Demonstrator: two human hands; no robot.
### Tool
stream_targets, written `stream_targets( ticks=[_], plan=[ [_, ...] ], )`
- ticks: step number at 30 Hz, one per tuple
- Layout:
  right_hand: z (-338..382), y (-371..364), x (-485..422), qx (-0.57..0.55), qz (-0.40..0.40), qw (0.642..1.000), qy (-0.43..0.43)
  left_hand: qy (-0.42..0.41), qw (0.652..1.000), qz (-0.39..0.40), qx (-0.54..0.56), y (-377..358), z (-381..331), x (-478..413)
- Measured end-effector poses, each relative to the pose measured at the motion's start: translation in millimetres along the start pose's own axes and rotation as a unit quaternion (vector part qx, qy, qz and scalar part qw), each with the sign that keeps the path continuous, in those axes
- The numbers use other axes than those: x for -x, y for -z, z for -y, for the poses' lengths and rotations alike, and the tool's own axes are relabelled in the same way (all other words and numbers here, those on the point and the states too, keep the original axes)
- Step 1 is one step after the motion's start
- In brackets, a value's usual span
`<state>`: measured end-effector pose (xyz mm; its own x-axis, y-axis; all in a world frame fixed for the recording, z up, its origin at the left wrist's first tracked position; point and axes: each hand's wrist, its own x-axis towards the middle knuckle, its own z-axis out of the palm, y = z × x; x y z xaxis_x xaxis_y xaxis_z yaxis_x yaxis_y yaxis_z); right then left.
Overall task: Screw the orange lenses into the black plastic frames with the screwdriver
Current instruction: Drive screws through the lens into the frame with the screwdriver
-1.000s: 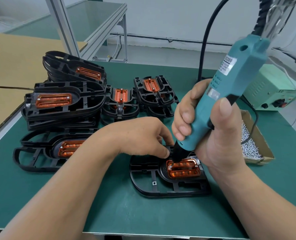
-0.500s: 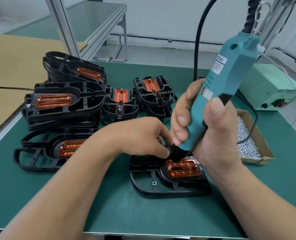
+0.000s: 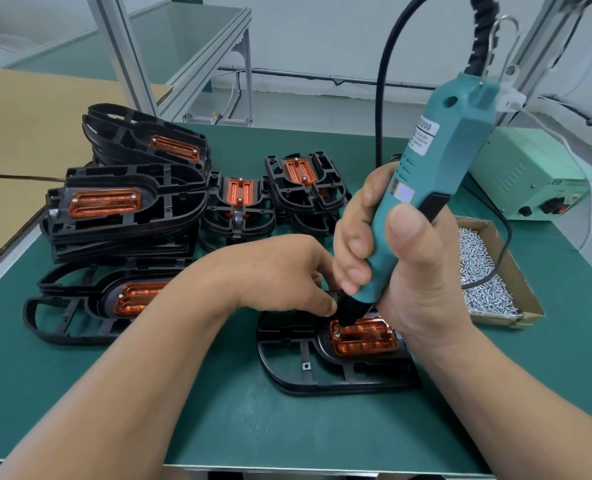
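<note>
Right grip (image 3: 402, 271) is wrapped around the teal screwdriver (image 3: 440, 161), whose bit is down on the left end of the orange lens (image 3: 363, 337).
Left grip (image 3: 280, 271), fingers curled, sits beside the bit; I cannot tell if it pinches anything. The lens sits in a black frame (image 3: 308, 372) lying flat near the counter's (image 3: 253, 427) front edge. A screw box (image 3: 495, 321) stands by the right edge, and stacked frames (image 3: 124, 216) sit toward the back left.
</note>
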<state>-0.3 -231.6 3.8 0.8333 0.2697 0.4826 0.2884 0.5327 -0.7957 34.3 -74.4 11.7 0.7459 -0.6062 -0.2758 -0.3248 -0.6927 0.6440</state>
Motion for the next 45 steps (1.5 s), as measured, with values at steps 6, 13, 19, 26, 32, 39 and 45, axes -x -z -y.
stream_targets(
  ticks=[6, 13, 19, 26, 32, 39, 45],
  plan=[
    [0.3, -0.2, -1.4, -0.005, 0.003, 1.0, -0.007, 0.0, 1.0, 0.01, 0.002, -0.5, 1.8, -1.4],
    [1.9, 4.1, -2.4, -0.026, 0.007, 0.999, -0.027, 0.002, 1.0, 0.007, 0.01, -1.2, 5.7, -3.8],
    [4.4, 2.2, -1.6, -0.007, -0.001, 1.0, 0.001, 0.0, 1.0, 0.004, -0.003, -3.0, 10.1, -6.6],
    [18.3, 18.3, -5.6, -0.037, -0.049, 0.998, 0.025, -0.001, 0.999, 0.027, -0.04, -3.2, 12.7, -8.6],
    [23.6, 37.6, -7.4, -0.07, -0.111, 0.991, 0.026, 0.004, 0.995, 0.041, -0.086, -3.6, 13.5, -6.9],
    [29.9, 53.7, -11.1, -0.104, -0.204, 0.973, 0.023, 0.005, 0.995, 0.032, -0.094, -4.6, 16.7, -10.3],
    [45.5, 75.1, -6.7, -0.085, -0.274, 0.957, 0.044, 0.014, 0.996, 0.038, -0.085, -6.2, 17.5, -11.1]
  ],
)
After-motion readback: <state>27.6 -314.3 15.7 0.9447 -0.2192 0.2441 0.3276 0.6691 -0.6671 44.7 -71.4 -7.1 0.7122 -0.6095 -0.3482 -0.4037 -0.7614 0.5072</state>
